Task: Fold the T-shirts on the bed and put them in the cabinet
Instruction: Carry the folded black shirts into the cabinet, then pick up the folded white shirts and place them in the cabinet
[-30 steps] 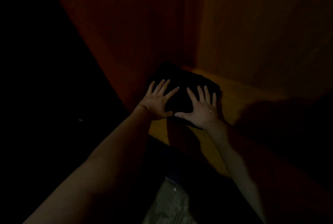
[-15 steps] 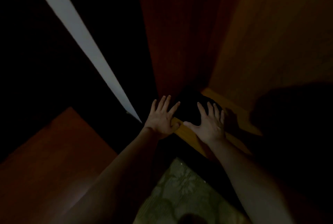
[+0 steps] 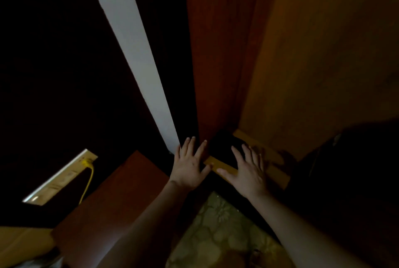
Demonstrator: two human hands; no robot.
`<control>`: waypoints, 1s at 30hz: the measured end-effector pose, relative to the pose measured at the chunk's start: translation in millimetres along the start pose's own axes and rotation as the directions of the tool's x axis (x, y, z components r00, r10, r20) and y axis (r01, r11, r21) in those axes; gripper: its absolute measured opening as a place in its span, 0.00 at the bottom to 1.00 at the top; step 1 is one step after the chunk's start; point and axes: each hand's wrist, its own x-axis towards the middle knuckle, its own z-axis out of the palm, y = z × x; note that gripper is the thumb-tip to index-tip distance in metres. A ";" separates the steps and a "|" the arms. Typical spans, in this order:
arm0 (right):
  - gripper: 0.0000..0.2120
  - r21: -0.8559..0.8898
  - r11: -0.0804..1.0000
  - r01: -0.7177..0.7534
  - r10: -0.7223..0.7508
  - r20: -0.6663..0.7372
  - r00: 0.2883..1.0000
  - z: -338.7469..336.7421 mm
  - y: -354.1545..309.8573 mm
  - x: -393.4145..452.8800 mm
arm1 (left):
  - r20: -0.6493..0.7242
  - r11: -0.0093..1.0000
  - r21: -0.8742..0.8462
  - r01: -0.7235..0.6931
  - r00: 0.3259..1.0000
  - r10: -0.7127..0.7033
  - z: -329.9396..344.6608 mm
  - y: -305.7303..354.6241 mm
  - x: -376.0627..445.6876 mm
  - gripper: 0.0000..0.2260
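At centre frame, matt black cloth, the folded T-shirt, is lying on the cabinet's smooth orange-brown wood; a patterned floor is showing below.

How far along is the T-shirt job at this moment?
Done: a dark folded T-shirt lies on the cabinet shelf. In hand: the left hand and right hand, fingers spread, hover at its front edge. Left: any shirts on the bed, which is not in view.

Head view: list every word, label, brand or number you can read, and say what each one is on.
No text can be read.
White power strip at lower left, with a yellow cord plugged in: faint marks on its face, too small and blurred to read.
Dark folded T-shirt on the cabinet shelf: no print visible in this dim light.
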 end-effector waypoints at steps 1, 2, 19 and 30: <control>0.49 0.007 1.000 -0.004 0.004 -0.012 1.000 -9.9 -6.8 -20.7 | 0.011 1.000 0.009 -0.025 1.000 0.025 -10.6 2.9 -13.9 0.34; 0.49 0.005 1.000 -0.013 0.013 -0.008 1.000 -13.8 -11.1 -37.9 | 0.021 0.998 0.017 -0.058 0.998 0.057 -15.9 6.4 -25.0 0.34; 0.46 0.309 0.534 -0.787 0.839 -0.309 0.447 -57.8 93.6 -442.3 | 0.246 0.477 -0.064 -0.877 0.449 0.859 29.3 285.4 -222.6 0.39; 0.48 0.483 -0.111 -0.868 0.946 -0.216 -0.241 -66.0 202.5 -771.9 | 0.336 -0.054 -0.202 -0.978 -0.121 0.934 128.9 567.5 -485.7 0.38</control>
